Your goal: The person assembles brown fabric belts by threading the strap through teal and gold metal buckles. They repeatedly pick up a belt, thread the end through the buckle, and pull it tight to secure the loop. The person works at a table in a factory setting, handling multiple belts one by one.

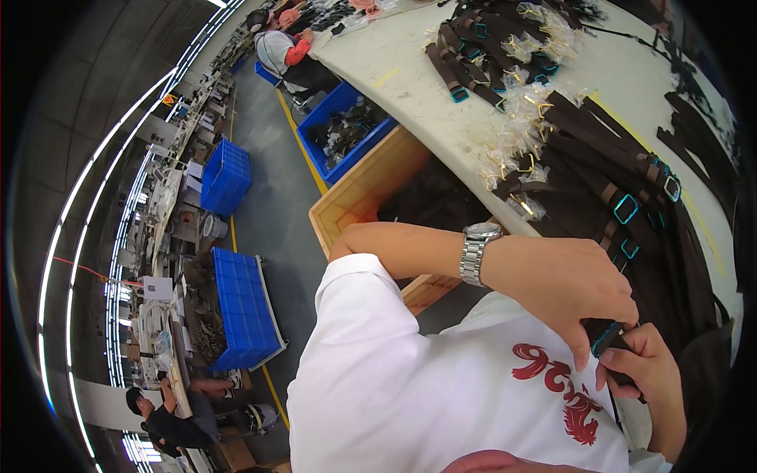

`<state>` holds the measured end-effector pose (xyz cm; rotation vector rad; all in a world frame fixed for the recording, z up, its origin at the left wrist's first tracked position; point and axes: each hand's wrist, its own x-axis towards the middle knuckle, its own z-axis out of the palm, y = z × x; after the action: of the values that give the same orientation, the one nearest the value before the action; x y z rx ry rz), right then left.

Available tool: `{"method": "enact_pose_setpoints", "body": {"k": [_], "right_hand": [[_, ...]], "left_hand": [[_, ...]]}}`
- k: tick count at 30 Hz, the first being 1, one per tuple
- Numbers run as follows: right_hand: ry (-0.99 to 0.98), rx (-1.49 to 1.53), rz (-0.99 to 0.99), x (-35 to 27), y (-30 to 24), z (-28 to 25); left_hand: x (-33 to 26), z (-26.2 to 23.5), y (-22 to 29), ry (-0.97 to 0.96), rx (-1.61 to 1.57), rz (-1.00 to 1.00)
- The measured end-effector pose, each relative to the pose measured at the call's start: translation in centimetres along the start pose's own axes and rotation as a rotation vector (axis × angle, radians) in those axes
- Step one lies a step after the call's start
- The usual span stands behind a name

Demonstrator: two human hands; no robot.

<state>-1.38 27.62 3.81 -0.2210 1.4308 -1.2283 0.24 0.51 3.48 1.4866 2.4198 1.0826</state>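
Observation:
My left hand (pixel 564 285), with a steel watch (pixel 481 252) on its wrist, bends down over a dark belt (pixel 609 339) with a teal-edged buckle. Its fingertips are closed at the buckle end. Close below, my right hand (pixel 650 374) pinches the same belt between thumb and fingers. The far end of this belt is hidden. Beside both hands lies a pile of dark brown belts (pixel 583 177) with teal-rimmed buckles (pixel 625 209). Many ends carry gold-coloured metal pieces in clear plastic wrap (pixel 505 150).
The belts lie on a long pale table (pixel 410 55), with a second heap (pixel 481 47) farther along. A wooden box (pixel 347 197) and a blue bin (pixel 335 158) stand against its edge. Blue carts (pixel 244 307) line the aisle. One person (pixel 284 51) works at the table's far end; another (pixel 169 418) sits across the aisle.

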Motion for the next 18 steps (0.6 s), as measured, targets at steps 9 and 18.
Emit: {"method": "enact_pose_setpoints", "body": {"k": [9,18], "right_hand": [[-0.030,0.096,-0.031,-1.6,0.5,0.0],[-0.337,0.002,-0.103,-3.5,1.1,-3.5]], "left_hand": [[1.6,-0.3,1.4,-0.173,0.097,-0.031],[-1.3,-0.6,-0.8,-0.299,-0.620,-0.269]]}}
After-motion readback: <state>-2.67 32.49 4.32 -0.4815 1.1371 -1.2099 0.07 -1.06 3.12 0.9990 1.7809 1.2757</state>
